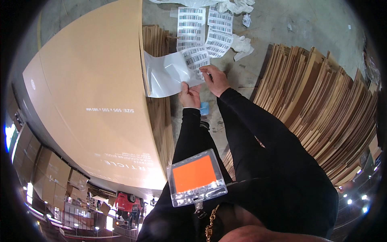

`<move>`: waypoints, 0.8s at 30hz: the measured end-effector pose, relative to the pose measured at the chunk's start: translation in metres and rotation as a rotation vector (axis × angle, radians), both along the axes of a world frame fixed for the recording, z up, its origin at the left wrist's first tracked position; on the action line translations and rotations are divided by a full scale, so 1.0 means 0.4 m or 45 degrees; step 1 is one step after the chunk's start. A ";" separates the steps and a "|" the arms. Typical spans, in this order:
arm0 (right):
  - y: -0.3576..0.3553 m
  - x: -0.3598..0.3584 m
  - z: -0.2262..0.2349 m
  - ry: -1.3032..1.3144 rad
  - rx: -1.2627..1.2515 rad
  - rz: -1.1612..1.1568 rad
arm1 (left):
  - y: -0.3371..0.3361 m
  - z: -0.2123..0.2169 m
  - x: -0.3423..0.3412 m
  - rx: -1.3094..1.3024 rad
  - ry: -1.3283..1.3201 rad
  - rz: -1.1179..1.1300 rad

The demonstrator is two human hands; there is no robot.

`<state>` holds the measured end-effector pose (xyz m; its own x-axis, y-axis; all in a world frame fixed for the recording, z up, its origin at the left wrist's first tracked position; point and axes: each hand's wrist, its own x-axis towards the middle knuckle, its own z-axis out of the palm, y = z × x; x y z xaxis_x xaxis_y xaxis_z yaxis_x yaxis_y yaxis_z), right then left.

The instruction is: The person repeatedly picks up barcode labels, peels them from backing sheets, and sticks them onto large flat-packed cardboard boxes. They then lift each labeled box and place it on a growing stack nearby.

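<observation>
My left hand [189, 96] grips the lower edge of a glossy white sheet [167, 74], thumb on top. The part of this sheet near my right hand bears printed barcode labels [196, 57]; its left part is blank and reaches to the cardboard. My right hand [216, 79] is closed at the sheet's right edge, its thumb and fingertips pinched together there. Whether a loose label sits between those fingertips is too small to tell. Beyond my hands, more barcode label sheets [191, 26] lie on the floor.
A large flat cardboard carton [92, 76] fills the left side. Flattened cardboard stacks stand on edge beneath it [157, 117] and at the right [314, 109]. Crumpled white paper [242, 46] lies on the concrete floor [278, 24]. An orange badge [195, 175] hangs from my neck.
</observation>
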<state>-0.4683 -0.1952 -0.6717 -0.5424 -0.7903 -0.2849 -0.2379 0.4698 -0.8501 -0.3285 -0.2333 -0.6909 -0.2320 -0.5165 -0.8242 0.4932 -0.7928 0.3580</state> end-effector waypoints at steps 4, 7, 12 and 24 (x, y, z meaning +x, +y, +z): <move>0.037 -0.001 0.036 -0.072 0.139 0.097 | 0.025 0.044 -0.021 0.047 0.157 0.032; 0.063 -0.009 0.040 -0.080 0.123 0.062 | 0.030 0.057 -0.039 0.023 0.244 0.042; 0.116 0.002 0.036 -0.173 0.172 -0.037 | 0.041 0.075 -0.069 0.020 0.163 0.041; 0.206 -0.013 -0.003 0.066 0.318 0.125 | 0.057 0.097 -0.157 0.036 0.022 -0.138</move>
